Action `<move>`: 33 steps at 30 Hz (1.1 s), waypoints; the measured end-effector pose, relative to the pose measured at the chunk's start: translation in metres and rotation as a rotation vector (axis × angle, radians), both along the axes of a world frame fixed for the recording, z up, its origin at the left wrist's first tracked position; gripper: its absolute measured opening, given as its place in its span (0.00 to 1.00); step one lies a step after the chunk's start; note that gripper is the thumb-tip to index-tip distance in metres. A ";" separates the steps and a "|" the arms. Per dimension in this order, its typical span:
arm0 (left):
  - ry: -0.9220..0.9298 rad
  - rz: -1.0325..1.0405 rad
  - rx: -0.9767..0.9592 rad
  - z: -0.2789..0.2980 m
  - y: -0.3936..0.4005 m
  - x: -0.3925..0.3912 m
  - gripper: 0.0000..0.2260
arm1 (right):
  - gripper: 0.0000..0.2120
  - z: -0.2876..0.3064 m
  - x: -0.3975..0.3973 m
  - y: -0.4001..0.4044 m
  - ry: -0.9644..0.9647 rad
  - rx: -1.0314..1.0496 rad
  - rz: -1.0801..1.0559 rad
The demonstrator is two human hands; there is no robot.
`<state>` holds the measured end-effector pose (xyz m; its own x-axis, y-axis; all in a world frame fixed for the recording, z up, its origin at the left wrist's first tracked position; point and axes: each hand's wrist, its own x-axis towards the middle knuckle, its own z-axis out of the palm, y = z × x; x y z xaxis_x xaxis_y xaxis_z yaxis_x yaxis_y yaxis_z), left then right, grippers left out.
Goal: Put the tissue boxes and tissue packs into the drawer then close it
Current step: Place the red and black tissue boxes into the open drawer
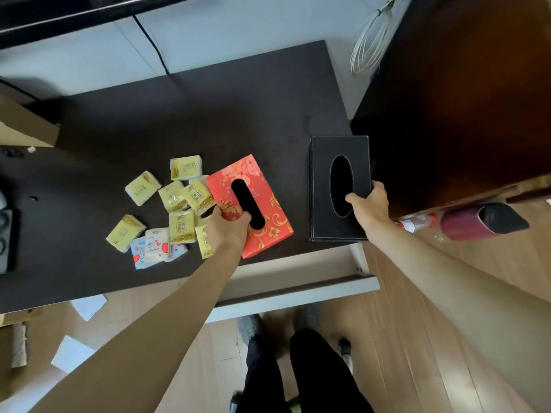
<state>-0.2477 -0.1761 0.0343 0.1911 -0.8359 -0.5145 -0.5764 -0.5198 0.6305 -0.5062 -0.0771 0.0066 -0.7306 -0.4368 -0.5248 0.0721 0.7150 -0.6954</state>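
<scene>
Both our hands are out over the dark tabletop, arms stretched forward and down. Our left hand grips the near end of the red tissue box, thumb hooked into its oval slot and fingers on the left edge. Our right hand clasps the black tissue box, thumb at the rim of its oval opening and fingers wrapped over the right side. Both boxes lie flat on the table, well apart, the red one turned at an angle.

Left of the red box we count about eight yellow tissue packs in a loose cluster, some overlapping and one partly under our wrist. Each carries a square label with printed characters too small for us to read. One white pack with red hearts lies at the near edge of the cluster, with cursive lettering we cannot make out.

Below the table edge, the white drawer stands pulled open.
</scene>
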 end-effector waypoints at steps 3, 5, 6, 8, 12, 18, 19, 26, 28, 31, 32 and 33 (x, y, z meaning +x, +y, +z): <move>0.031 -0.011 -0.037 0.002 0.015 0.001 0.13 | 0.29 0.002 0.006 0.017 -0.004 -0.037 -0.008; 0.033 -0.033 -0.057 0.002 0.028 0.006 0.15 | 0.27 0.005 0.012 0.032 0.020 -0.081 -0.018; 0.029 -0.043 -0.063 0.002 0.036 0.008 0.19 | 0.26 0.007 0.015 0.041 0.031 -0.103 -0.022; 0.016 -0.051 -0.083 -0.001 0.054 0.013 0.27 | 0.26 0.007 0.019 0.060 0.025 -0.135 -0.035; 0.060 0.011 -0.119 -0.013 0.088 0.019 0.33 | 0.27 0.001 0.027 0.084 -0.023 -0.165 -0.102; 0.136 0.034 -0.218 -0.023 0.124 0.023 0.27 | 0.26 -0.007 0.042 0.095 -0.010 -0.219 -0.084; 0.137 0.032 -0.221 -0.024 0.128 0.023 0.26 | 0.25 -0.008 0.046 0.098 -0.003 -0.219 -0.078; 0.145 0.024 -0.214 -0.041 0.157 0.021 0.27 | 0.29 -0.017 0.069 0.112 0.039 -0.211 0.011; 0.166 0.036 -0.198 -0.047 0.166 0.023 0.28 | 0.30 -0.020 0.072 0.114 0.034 -0.203 0.004; 0.179 0.028 -0.168 -0.053 0.177 0.027 0.27 | 0.31 -0.024 0.076 0.120 0.032 -0.193 -0.013; 0.186 0.022 -0.157 -0.053 0.180 0.028 0.27 | 0.31 -0.025 0.076 0.124 0.034 -0.186 -0.005; 0.190 0.019 -0.141 -0.053 0.182 0.028 0.27 | 0.31 -0.025 0.076 0.128 0.034 -0.176 0.008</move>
<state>-0.2194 0.0062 -0.0188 0.1181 -0.8994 -0.4209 -0.4314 -0.4283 0.7940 -0.4299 0.0507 -0.0184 -0.7426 -0.5259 -0.4147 0.0412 0.5822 -0.8120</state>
